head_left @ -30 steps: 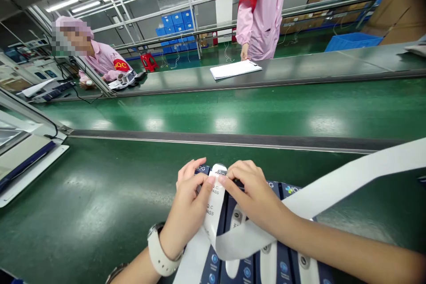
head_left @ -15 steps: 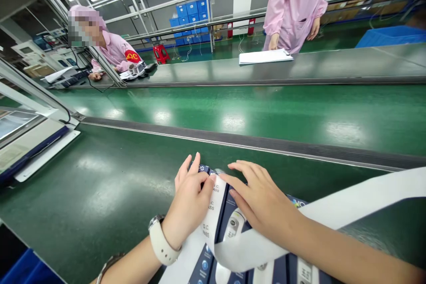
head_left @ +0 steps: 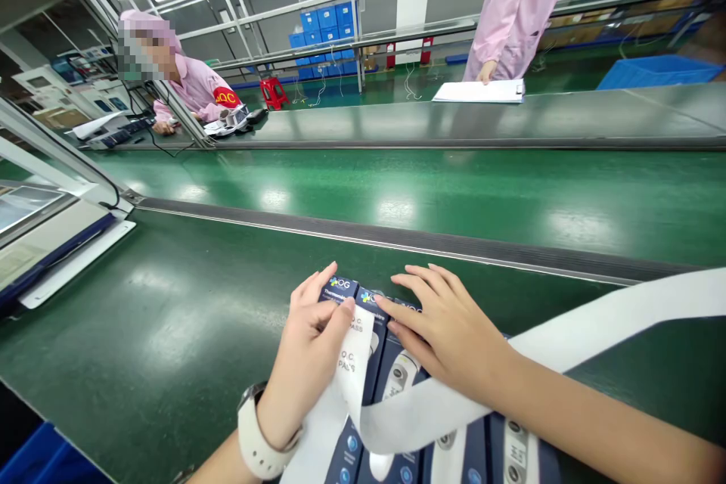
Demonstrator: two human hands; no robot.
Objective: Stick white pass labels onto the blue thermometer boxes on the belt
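Several dark blue thermometer boxes [head_left: 340, 287] lie side by side below my hands, with white thermometers pictured on them. A white strip of "Q.C. PASS" labels [head_left: 349, 359] runs over the boxes on the left, loops back and trails off to the right under my right forearm. My left hand [head_left: 309, 348], a white watch on its wrist, is closed with the thumb against the strip's upper end. Over the middle boxes my right hand [head_left: 448, 325] has its fingers spread, the index fingertip close to the strip's top corner. Whether that fingertip carries a label is too small to tell.
A grey-edged green conveyor belt [head_left: 397, 204] runs beyond the green worktable [head_left: 170, 318]. At left stands a machine with a white plate [head_left: 76, 265]. Across the belt are two people in pink, a clipboard [head_left: 479, 91] and a blue bin [head_left: 658, 72].
My left hand has shifted slightly left and down with the strip, showing more of the box tops. My right hand's fingers have spread a little. The standing person and the clipboard have moved right.
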